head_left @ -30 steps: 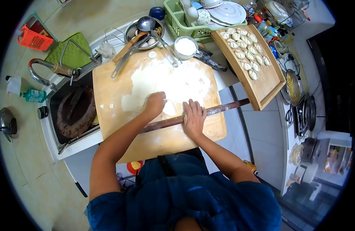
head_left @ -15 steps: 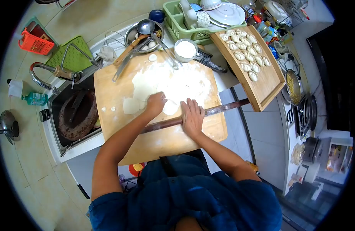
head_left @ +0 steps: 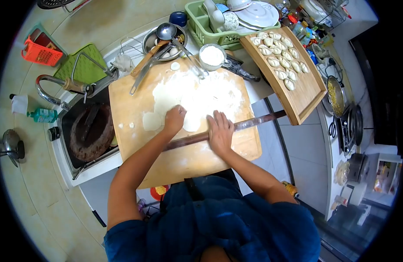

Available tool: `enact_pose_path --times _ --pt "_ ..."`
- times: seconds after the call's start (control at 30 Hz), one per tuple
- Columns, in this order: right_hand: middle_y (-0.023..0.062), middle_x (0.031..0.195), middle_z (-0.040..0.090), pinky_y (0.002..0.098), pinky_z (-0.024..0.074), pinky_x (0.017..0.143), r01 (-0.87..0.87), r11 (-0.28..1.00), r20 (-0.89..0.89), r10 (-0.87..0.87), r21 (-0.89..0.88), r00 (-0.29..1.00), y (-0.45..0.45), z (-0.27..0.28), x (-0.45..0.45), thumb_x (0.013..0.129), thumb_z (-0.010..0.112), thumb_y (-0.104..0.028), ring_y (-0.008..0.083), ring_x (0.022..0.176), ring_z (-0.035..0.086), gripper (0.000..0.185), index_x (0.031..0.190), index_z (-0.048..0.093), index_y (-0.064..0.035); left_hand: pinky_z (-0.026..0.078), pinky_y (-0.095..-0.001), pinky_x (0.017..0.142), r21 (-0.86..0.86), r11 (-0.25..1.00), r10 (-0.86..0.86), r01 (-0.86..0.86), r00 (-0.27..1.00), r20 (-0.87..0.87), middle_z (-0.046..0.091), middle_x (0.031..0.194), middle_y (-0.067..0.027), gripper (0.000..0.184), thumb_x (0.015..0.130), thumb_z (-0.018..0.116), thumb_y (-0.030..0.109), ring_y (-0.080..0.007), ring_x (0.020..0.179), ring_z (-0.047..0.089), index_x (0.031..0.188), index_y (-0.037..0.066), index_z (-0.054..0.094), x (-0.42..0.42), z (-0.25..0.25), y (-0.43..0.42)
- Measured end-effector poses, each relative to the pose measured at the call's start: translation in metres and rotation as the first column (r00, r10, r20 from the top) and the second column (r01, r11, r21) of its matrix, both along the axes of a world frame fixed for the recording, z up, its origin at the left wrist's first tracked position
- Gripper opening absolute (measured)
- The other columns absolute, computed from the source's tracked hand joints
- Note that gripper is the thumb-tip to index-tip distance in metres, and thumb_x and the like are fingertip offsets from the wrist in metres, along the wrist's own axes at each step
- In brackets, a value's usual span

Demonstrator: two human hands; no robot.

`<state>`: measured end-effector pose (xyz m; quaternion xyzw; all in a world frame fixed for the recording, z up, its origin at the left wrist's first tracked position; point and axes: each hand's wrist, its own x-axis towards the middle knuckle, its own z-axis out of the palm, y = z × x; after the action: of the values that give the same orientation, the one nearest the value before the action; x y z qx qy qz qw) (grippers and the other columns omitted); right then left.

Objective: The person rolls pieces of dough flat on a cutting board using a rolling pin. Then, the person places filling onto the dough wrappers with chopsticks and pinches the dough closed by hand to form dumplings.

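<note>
Little is changing from a moment ago: the left hand (head_left: 175, 118) is curling beside the dough round (head_left: 192, 123) on the board (head_left: 131, 100), its grip hidden, while the right hand (head_left: 220, 133) is lying open-fingered across the rolling pin (head_left: 251, 123), apparently not rolling.

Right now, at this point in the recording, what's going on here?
A person is working at a floured wooden board. Their right hand lies across a long dark rolling pin, while the left hand is curled beside flat, pale dough pieces; whether it grips anything is unclear. Shaped dumplings sit in rows on a wooden tray beyond the board's right side.
</note>
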<state>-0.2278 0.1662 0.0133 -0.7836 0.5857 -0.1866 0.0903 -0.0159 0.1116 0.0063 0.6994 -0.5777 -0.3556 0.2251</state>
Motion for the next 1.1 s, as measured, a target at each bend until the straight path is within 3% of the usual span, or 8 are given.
enact_pose_path --times 0.1,0.23,0.37,0.6,0.77,0.87,1.0,1.1 --pt "0.0208 0.143 0.045 0.0547 0.0320 0.104 0.049 0.996 0.036 -0.046 -0.080 0.998 -0.013 0.005 0.009 0.081 0.059 -0.009 0.0387 0.132 0.041 0.047 0.128 0.057 -0.0104 0.052 -0.0411 0.080 0.174 0.985 0.073 -0.019 0.947 -0.313 0.067 0.095 -0.0211 0.022 0.088 0.063 0.016 -0.0345 0.089 0.066 0.101 -0.001 0.061 0.001 -0.019 0.025" --pt "0.0211 0.143 0.044 0.0528 0.0320 0.107 0.131 0.980 0.038 -0.127 -0.148 0.991 -0.087 0.005 0.039 0.083 0.055 -0.009 0.0390 0.134 0.039 0.046 0.129 0.056 -0.0092 0.052 -0.0447 0.083 -0.079 0.990 -0.106 0.115 0.989 0.104 0.068 0.100 -0.0231 0.030 0.083 0.065 0.017 -0.0364 0.094 0.067 0.106 -0.001 0.062 -0.024 0.005 0.005" --pt "0.0209 0.144 0.043 0.0526 0.0306 0.109 0.061 0.996 0.031 -0.059 -0.070 0.998 -0.070 0.004 0.034 0.084 0.055 -0.009 0.0381 0.137 0.037 0.046 0.130 0.055 -0.0084 0.053 -0.0434 0.081 0.087 0.976 -0.214 0.198 0.948 0.235 0.070 0.087 -0.0182 0.018 0.084 0.065 0.017 -0.0355 0.085 0.068 0.097 0.005 0.067 -0.028 0.016 -0.015" --pt "0.0199 0.144 0.045 0.0557 0.0280 0.108 0.065 0.998 0.031 -0.065 -0.023 0.997 -0.010 0.010 0.015 0.086 0.054 -0.011 0.0373 0.136 0.038 0.046 0.132 0.054 -0.0083 0.052 -0.0388 0.078 0.192 0.950 0.292 -0.247 0.920 -0.261 0.068 0.097 -0.0186 0.018 0.086 0.063 0.009 -0.0288 0.092 0.067 0.101 -0.001 0.060 -0.005 -0.028 0.026" --pt "0.0215 0.145 0.043 0.0563 0.0275 0.111 0.172 0.978 0.019 -0.171 -0.118 0.985 -0.093 0.004 0.050 0.091 0.044 -0.010 0.0390 0.137 0.037 0.043 0.133 0.053 -0.0070 0.052 -0.0420 0.081 -0.131 0.988 -0.068 0.077 0.995 0.074 0.068 0.104 -0.0212 0.025 0.082 0.060 0.006 -0.0336 0.093 0.067 0.106 -0.002 0.061 -0.019 -0.002 0.009" --pt "0.0217 0.145 0.043 0.0566 0.0272 0.111 0.077 0.996 0.038 -0.075 -0.049 0.996 -0.063 0.007 0.039 0.090 0.046 -0.011 0.0392 0.136 0.038 0.044 0.134 0.052 -0.0077 0.051 -0.0434 0.079 0.023 0.989 -0.149 0.147 0.974 0.169 0.068 0.102 -0.0214 0.022 0.085 0.060 0.008 -0.0357 0.090 0.067 0.104 -0.002 0.062 -0.012 0.015 -0.004" --pt "0.0214 0.141 0.047 0.0575 0.0282 0.104 0.026 0.999 0.038 -0.028 0.032 0.999 0.011 0.015 0.014 0.086 0.055 -0.010 0.0370 0.131 0.042 0.044 0.129 0.056 -0.0089 0.049 -0.0368 0.081 0.269 0.920 0.345 -0.286 0.915 -0.207 0.068 0.102 -0.0166 0.015 0.086 0.060 0.007 -0.0248 0.095 0.065 0.099 -0.002 0.061 -0.002 0.008 0.009" --pt "0.0206 0.140 0.047 0.0572 0.0288 0.104 0.063 0.992 0.007 -0.063 -0.114 0.998 -0.016 0.000 0.026 0.084 0.057 -0.009 0.0369 0.131 0.043 0.046 0.130 0.056 -0.0093 0.047 -0.0321 0.086 0.191 0.961 0.249 -0.199 0.924 -0.290 0.066 0.107 -0.0148 0.021 0.085 0.061 0.004 -0.0218 0.103 0.062 0.105 -0.003 0.060 -0.001 0.001 0.025"
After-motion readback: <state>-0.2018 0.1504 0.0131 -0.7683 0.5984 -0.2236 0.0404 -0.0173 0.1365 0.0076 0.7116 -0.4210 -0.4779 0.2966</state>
